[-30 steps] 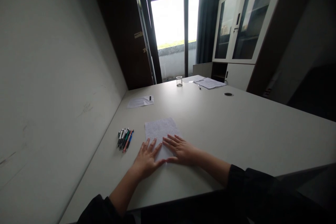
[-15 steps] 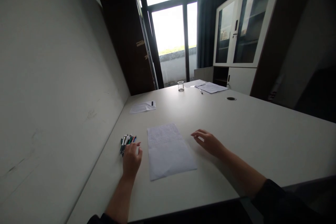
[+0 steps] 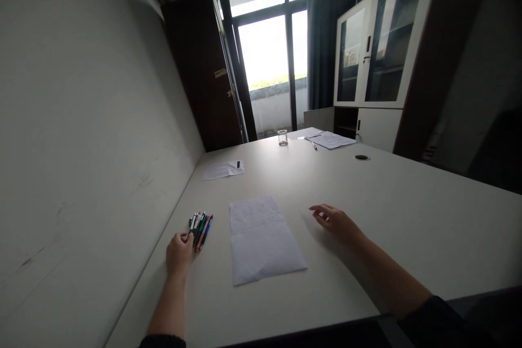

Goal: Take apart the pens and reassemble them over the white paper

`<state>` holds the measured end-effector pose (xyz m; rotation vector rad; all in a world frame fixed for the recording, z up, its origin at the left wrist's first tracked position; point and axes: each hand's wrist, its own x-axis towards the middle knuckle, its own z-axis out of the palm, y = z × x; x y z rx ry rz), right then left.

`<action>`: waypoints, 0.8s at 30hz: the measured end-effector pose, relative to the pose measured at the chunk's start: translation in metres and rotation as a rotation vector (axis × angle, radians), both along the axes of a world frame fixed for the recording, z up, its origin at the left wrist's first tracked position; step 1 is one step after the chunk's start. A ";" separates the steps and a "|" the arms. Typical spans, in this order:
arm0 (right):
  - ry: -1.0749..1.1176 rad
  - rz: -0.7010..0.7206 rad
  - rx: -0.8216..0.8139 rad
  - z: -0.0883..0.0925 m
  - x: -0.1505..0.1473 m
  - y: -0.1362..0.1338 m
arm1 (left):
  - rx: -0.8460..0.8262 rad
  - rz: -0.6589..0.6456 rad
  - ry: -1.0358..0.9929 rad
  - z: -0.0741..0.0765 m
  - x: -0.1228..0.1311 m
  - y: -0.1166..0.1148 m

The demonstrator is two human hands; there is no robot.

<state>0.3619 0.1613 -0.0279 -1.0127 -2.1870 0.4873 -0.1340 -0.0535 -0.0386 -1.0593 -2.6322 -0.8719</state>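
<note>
At the left of the table, my left hand (image 3: 178, 254) is at the near left end of a bunch of pens (image 3: 200, 230). Its fingers are curled and closed, with thumb and fingertips on the leftmost pen (image 3: 191, 225). The pens lie side by side, with dark, white, green, red and blue barrels. Between my hands lies a sheet of paper (image 3: 265, 247) with handwriting on its upper part. To the right of that sheet, my right hand (image 3: 334, 223) hovers low over the table, open, fingers loosely stretched, holding nothing.
A clear glass (image 3: 283, 138) stands near the far edge. Further papers (image 3: 332, 140) and a single pen (image 3: 314, 145) lie at the far right, near a round cable hole (image 3: 362, 157). Another sheet (image 3: 222, 171) rests along the left wall.
My left hand has moved left and slightly down, from over the pens to their left side, and its fingers have closed. My right hand has drifted a little to the right.
</note>
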 end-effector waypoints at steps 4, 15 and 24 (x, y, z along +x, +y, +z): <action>0.002 0.022 -0.010 -0.003 -0.001 0.001 | -0.028 -0.014 -0.061 0.001 -0.002 -0.001; 0.051 0.075 -0.015 -0.003 -0.006 -0.003 | 0.009 0.026 -0.170 0.007 -0.003 -0.006; 0.071 0.096 -0.023 -0.004 -0.007 -0.003 | 0.193 0.032 -0.129 0.010 0.002 -0.009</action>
